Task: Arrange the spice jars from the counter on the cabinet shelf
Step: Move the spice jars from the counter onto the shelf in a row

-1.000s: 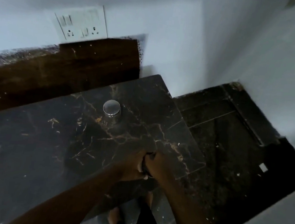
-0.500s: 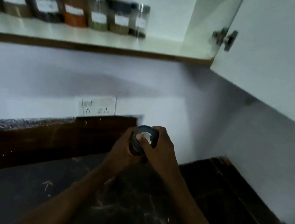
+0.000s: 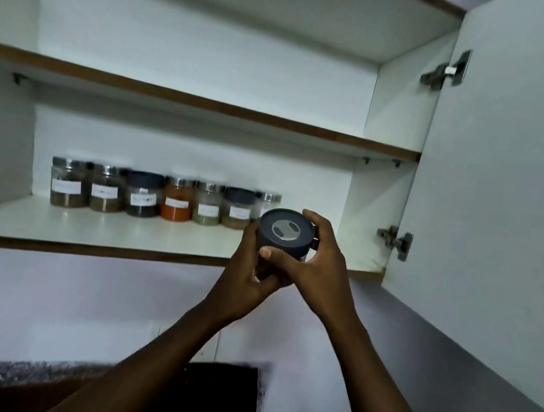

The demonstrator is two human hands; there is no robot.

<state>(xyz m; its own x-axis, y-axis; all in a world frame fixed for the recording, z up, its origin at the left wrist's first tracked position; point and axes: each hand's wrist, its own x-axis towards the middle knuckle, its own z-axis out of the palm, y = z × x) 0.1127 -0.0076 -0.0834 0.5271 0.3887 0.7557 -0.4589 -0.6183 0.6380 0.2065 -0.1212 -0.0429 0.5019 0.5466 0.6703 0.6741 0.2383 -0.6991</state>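
Both hands hold one spice jar (image 3: 285, 230) with a dark grey lid, raised in front of the lower cabinet shelf (image 3: 158, 237). My left hand (image 3: 249, 274) wraps its left side and bottom. My right hand (image 3: 318, 262) grips it from the right, thumb across the front. The jar's lid faces me and its body is mostly hidden by fingers. Several labelled spice jars (image 3: 176, 199) stand in a row at the back of that shelf, just left of the held jar. The row's rightmost jar (image 3: 267, 202) is partly hidden behind the held one.
The cabinet door (image 3: 502, 198) stands open on the right, with hinges (image 3: 395, 242) on its inner edge. The upper shelf (image 3: 207, 103) holds nothing that I can see. A dark wooden backsplash (image 3: 174, 394) and a wall socket show below.
My view has swung up from the counter to the cabinet. Both hands have lifted the dark-lidded jar from counter level to the front of the lower shelf.
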